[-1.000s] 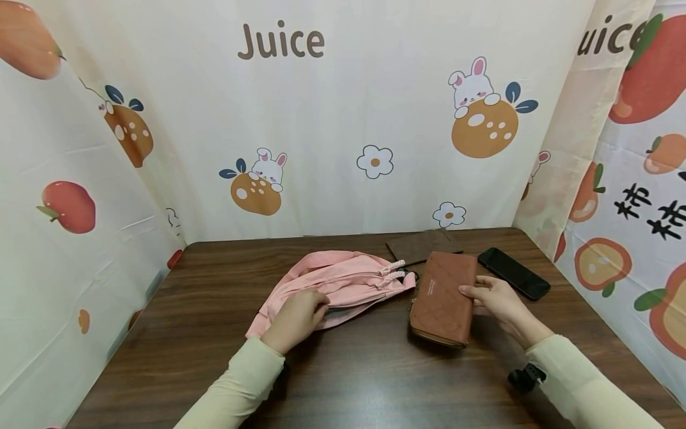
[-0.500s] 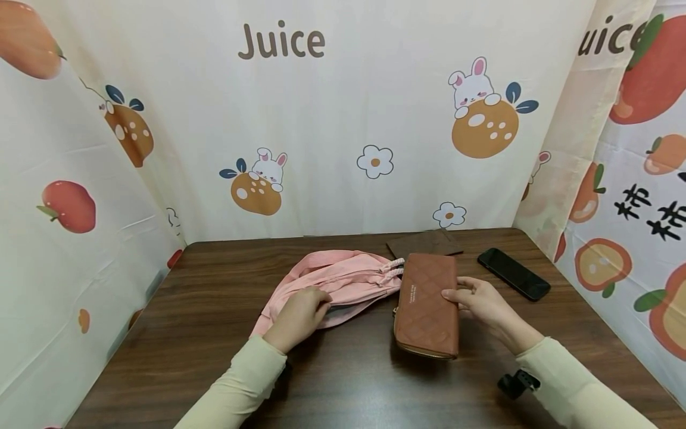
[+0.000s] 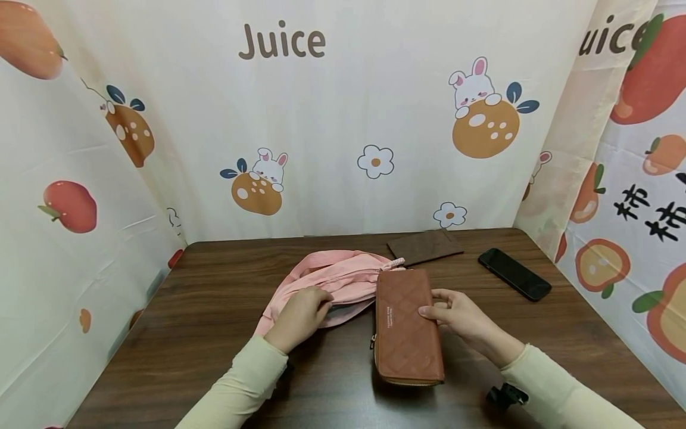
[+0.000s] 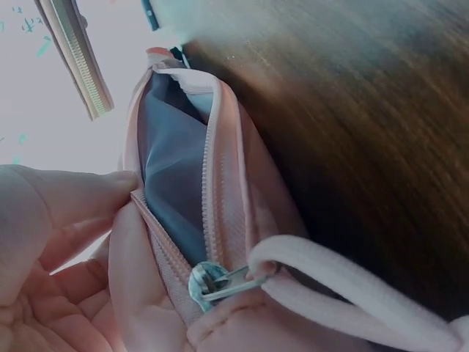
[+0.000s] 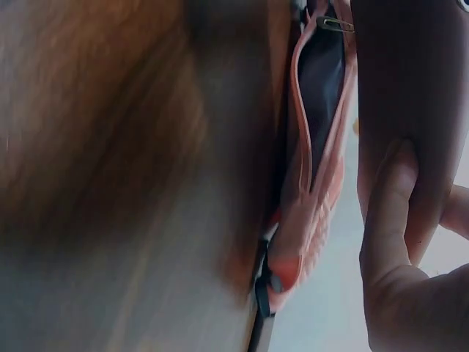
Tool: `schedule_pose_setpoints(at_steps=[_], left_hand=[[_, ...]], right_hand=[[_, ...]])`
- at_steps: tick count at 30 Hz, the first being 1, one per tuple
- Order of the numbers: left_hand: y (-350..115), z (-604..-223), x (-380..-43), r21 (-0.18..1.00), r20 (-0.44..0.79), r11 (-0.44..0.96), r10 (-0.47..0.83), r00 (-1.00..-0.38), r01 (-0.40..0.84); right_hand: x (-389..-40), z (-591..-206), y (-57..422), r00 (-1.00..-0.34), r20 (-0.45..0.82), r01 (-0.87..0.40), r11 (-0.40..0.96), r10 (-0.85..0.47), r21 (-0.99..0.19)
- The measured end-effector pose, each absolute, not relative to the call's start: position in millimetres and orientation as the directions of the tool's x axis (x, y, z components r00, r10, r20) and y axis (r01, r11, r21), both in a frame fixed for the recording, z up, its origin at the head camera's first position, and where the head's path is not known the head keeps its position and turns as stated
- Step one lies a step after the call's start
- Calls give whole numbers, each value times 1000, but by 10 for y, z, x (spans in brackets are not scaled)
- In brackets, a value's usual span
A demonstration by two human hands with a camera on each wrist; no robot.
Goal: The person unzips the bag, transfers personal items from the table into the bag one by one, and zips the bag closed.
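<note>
A pink bag [image 3: 334, 277] lies on the wooden table, its front zipper undone and a grey lining [image 4: 176, 161] showing inside. The left hand [image 3: 302, 316] pinches the edge of that opening between thumb and fingers, seen close in the left wrist view. In the right hand [image 3: 461, 316] is a brown zip-around wallet [image 3: 406, 328], gripped by its right side with the thumb on the front. The wallet is held above the table, in front of the bag's right end, which it partly hides. The right wrist view shows the thumb [image 5: 392, 198] against the wallet, with the bag's opening beyond.
A black phone [image 3: 514, 274] lies at the right of the table. A flat dark brown piece [image 3: 425, 245] lies at the back edge. Printed curtains [image 3: 332, 119] stand behind the table and along both sides. A black device [image 3: 506, 395] sits at the right wrist.
The right hand has carried the wallet leftward and nearer to the front, from beside the phone to before the bag's right end. The left hand keeps its pinch on the bag.
</note>
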State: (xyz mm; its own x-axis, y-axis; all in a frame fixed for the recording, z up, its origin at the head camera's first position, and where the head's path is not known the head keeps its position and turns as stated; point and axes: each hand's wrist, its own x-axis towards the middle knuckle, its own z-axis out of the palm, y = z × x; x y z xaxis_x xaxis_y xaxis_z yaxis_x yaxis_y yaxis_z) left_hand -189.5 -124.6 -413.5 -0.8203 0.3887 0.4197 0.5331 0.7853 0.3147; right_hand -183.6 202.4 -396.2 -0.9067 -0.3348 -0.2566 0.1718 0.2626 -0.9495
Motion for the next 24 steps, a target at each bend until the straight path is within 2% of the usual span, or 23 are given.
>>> schedule_pose_setpoints(at_steps=[24], left_hand=[[-1211,-4115,-1890,337,454,780,356,-817,527]], right_hand=[[-1718,-4200,1680,-824,-282,194,222,-491,-955]])
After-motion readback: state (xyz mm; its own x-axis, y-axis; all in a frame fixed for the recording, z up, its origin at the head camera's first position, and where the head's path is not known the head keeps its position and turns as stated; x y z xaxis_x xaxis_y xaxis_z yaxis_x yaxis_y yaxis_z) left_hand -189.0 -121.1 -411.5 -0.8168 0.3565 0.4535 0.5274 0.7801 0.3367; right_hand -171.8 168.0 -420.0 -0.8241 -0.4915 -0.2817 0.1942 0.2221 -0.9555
